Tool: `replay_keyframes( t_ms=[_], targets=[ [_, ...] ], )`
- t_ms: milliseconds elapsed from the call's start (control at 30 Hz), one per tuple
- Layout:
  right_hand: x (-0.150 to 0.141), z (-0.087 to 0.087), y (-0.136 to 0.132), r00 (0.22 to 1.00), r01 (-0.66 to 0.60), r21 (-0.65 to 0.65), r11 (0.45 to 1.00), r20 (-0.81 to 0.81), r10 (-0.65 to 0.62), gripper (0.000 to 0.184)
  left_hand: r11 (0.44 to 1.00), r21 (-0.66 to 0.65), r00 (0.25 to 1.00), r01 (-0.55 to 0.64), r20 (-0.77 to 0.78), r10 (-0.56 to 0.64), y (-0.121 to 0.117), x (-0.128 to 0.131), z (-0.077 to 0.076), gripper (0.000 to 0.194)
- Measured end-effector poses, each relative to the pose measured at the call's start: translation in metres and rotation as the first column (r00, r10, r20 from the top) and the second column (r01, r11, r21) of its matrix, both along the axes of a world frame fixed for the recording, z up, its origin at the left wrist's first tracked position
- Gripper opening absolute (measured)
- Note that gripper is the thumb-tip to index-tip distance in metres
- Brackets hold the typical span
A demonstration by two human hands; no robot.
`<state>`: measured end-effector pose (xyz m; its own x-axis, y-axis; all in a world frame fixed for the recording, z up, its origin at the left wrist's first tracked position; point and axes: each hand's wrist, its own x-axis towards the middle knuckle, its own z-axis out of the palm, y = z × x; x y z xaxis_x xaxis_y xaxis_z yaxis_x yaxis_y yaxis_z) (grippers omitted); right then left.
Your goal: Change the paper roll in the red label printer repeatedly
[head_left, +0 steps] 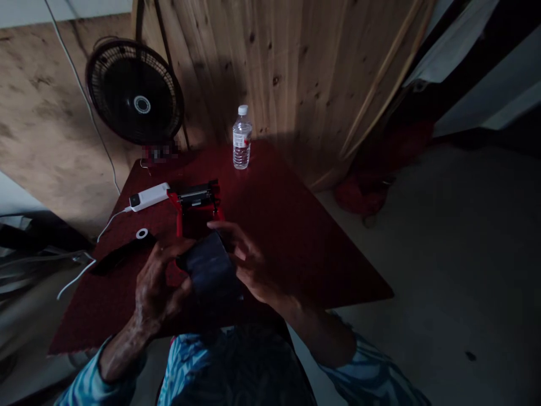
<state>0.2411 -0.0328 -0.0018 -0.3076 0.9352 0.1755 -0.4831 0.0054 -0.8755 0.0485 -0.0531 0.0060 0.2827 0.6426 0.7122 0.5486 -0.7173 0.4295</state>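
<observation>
A dark blue-black flat piece (211, 266), like a bent sheet or cover, is between my two hands over the near part of the table. My left hand (157, 280) grips its left side, thumb near the lower edge and fingers at the top. My right hand (252, 268) holds its right side with bent fingers, the index finger reaching over the top edge. Just beyond the piece stands a small device with a red frame (179, 221) and a black bar-like head (196, 195). The dark piece and my hands hide its near part.
The dark red tabletop (270, 208) holds a white power strip (151, 196) with a cable, a black strap-like item (122, 254), a small white ring (142, 233) and a clear water bottle (241, 141). A black fan (135, 93) stands at the back left, before a wooden wall (270, 67).
</observation>
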Motion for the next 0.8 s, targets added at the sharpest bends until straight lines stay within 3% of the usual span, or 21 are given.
replay_keyframes(
  t_ms=[133,267,367,467,533,633,700,800],
  targets=[
    [0.005,0.002,0.002,0.994,-0.060,-0.043,0.997,-0.096,0.055,0.037,0.998,-0.034,0.992,0.053,-0.109,-0.057,-0.004,-0.004,0.001,0.044],
    [0.016,0.003,0.006,0.943,-0.327,-0.112,0.938,-0.107,0.316,0.056,0.961,-0.216,0.984,0.172,-0.013,-0.179,-0.004,-0.014,0.019,0.044],
    [0.017,0.001,0.009,0.877,-0.479,-0.128,0.869,-0.109,0.467,0.065,0.897,-0.334,0.948,0.290,-0.029,-0.317,0.000,-0.015,0.038,0.046],
    [0.013,0.000,0.011,0.855,-0.519,-0.097,0.850,-0.075,0.513,0.070,0.805,-0.444,0.867,0.392,-0.114,-0.485,0.004,-0.012,0.050,0.047],
    [0.011,0.000,0.011,0.846,-0.531,-0.092,0.842,-0.020,0.532,0.070,0.760,-0.513,0.847,0.399,-0.112,-0.520,0.005,-0.011,0.052,0.047],
    [0.009,-0.002,0.012,0.856,-0.509,-0.096,0.855,0.049,0.515,0.060,0.746,-0.539,0.865,0.391,-0.062,-0.498,0.002,-0.012,0.051,0.039],
    [0.010,-0.004,0.013,0.891,-0.443,-0.127,0.887,0.049,0.452,0.047,0.781,-0.520,0.906,0.345,-0.034,-0.422,0.001,-0.015,0.049,0.029],
    [0.015,-0.004,0.017,0.933,-0.361,-0.181,0.915,-0.059,0.356,0.036,0.853,-0.490,0.976,0.179,-0.022,-0.218,0.007,-0.022,0.045,0.021]
  ],
)
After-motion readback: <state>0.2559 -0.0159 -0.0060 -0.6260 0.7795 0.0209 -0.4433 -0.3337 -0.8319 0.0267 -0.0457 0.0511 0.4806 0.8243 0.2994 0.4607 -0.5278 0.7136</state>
